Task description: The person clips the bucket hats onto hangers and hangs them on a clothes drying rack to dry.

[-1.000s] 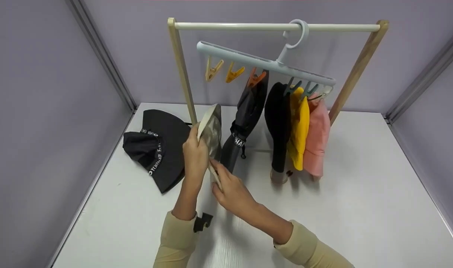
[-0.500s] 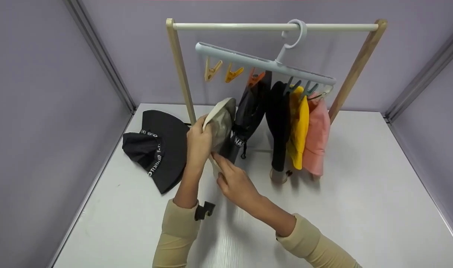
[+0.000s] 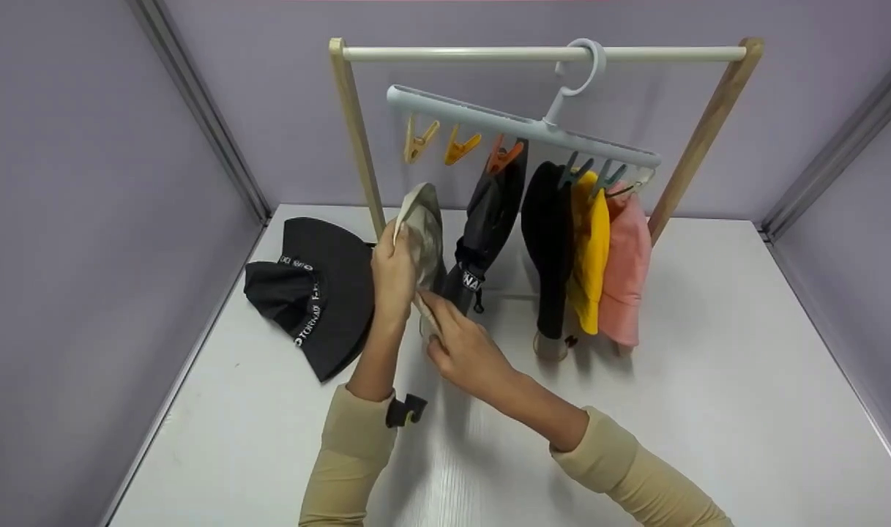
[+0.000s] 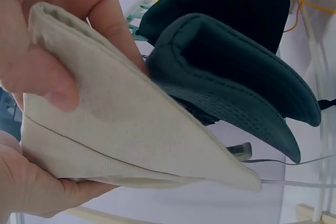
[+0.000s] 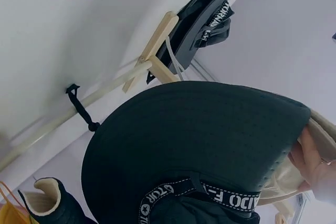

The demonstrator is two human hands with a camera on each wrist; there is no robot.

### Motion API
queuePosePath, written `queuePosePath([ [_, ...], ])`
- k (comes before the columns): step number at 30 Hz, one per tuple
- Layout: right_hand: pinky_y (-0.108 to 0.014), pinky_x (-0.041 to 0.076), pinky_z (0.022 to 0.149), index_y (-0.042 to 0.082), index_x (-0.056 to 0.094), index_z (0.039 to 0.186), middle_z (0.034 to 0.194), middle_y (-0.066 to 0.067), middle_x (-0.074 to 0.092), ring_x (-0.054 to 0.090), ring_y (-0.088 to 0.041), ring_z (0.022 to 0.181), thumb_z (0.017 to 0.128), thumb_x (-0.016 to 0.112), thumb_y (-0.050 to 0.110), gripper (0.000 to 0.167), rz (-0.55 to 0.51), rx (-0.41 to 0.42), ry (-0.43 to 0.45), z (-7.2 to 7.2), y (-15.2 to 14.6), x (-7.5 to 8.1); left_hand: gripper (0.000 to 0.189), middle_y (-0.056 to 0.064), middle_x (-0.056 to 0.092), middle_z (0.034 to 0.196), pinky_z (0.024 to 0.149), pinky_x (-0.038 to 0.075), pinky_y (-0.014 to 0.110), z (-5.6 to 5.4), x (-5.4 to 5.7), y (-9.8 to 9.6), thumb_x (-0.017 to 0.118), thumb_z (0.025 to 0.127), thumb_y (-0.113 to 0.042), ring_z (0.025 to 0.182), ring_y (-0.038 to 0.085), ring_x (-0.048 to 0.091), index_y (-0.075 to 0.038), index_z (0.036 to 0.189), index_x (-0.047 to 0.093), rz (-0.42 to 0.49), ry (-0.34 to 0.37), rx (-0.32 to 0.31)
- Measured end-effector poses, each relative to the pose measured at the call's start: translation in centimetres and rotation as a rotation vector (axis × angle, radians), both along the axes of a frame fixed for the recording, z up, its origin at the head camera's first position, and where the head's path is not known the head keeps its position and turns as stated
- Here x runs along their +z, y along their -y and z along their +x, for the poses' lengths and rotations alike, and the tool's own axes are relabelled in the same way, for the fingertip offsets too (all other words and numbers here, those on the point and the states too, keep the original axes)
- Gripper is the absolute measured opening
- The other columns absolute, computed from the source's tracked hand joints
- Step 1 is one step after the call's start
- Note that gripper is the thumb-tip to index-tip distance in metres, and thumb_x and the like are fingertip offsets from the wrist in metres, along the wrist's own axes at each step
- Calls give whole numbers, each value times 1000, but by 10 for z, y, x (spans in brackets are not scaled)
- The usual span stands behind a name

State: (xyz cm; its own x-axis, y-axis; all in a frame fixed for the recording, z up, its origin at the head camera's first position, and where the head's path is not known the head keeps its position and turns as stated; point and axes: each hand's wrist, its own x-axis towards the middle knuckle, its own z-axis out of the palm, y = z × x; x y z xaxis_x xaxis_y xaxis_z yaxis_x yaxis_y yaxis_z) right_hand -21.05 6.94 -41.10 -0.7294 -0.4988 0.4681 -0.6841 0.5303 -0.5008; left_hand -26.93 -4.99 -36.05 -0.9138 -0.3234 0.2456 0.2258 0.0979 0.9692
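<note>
A beige bucket hat (image 3: 425, 227) is between both hands, its brim folded into a point in the left wrist view. My left hand (image 3: 394, 282) grips the brim on the left side, thumb on top. My right hand (image 3: 468, 355) pinches the brim's lower edge, just below the left hand. Right beside the hat hangs a dark wide-brim hat (image 3: 489, 212) with white lettering, held by an orange-red clip (image 3: 505, 155). Above the beige hat, a pale yellow clip (image 3: 420, 139) and an amber clip (image 3: 461, 145) hang with nothing in them.
A grey-blue clip hanger (image 3: 482, 117) tilts from the rack's white rail (image 3: 460, 54). Black (image 3: 547, 249), yellow (image 3: 590, 256) and pink (image 3: 622, 271) hats hang at its right. Another black hat (image 3: 343, 293) lies on the white table at the left, near the rack's wooden leg (image 3: 359, 132).
Both hands have lifted the beige hat a little and shifted slightly right, its top nearer the clips. Midway it swung right toward the hanging dark hat, then back left.
</note>
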Motion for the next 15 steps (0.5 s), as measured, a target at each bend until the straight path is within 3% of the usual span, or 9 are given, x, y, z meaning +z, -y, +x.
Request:
queuePosePath([
  [10,-38,48,75,5,39,134,124,-10,50,55,-22,97,84,54,6,51,-8,-9,19,-4,-1,6,31,17,56,118,91,36,32,-5,1,0,41,97,-8,107,23,49,4,123,53,33,3,19],
  [15,-37,48,75,5,40,134,126,-10,49,56,-22,96,91,52,15,46,-25,-14,27,-10,-4,18,29,16,58,110,86,38,31,-7,2,-1,41,98,-9,99,22,50,4,118,56,43,-10,8],
])
